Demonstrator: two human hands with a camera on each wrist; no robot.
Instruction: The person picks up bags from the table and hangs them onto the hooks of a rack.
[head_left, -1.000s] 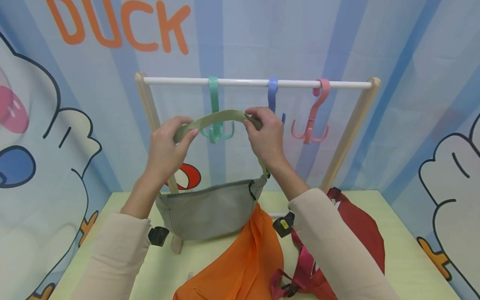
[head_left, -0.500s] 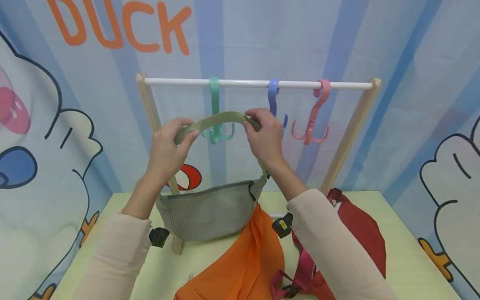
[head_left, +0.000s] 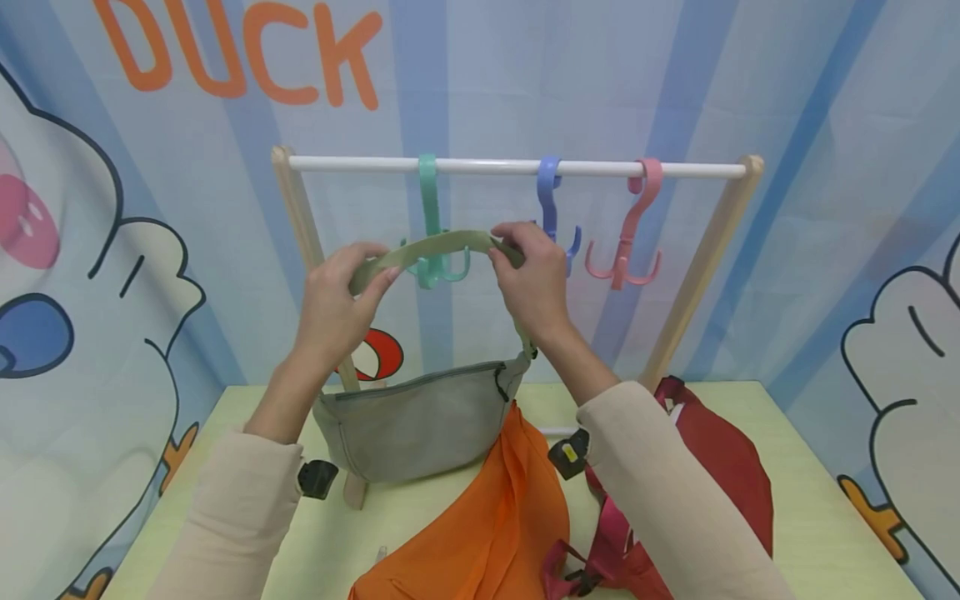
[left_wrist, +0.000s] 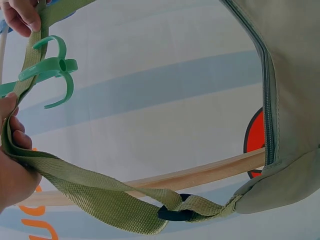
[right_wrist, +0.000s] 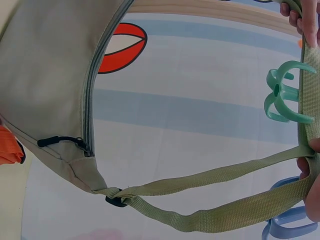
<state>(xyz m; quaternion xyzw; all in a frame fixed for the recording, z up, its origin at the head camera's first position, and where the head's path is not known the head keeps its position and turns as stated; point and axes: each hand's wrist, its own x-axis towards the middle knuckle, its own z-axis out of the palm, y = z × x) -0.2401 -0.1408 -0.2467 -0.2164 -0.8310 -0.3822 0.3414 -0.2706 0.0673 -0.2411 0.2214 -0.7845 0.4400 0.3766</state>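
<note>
A grey-green waist bag hangs by its olive strap between my raised hands. My left hand pinches the strap's left part between thumb and fingers; my right hand pinches it on the right. The strap arches across the front of the green hook on the white bar. In the left wrist view the strap runs down to a dark buckle beside the bag. The right wrist view shows the bag's zipper pull and the green hook close to the strap.
A wooden rack with a white bar also carries a blue hook and a pink hook. Below on the pale table lie an orange bag and a red bag with straps.
Both hands and the strap have sunk very slightly, and the strap's arch now crosses lower on the green hook. Both hands keep their grip on the strap.
</note>
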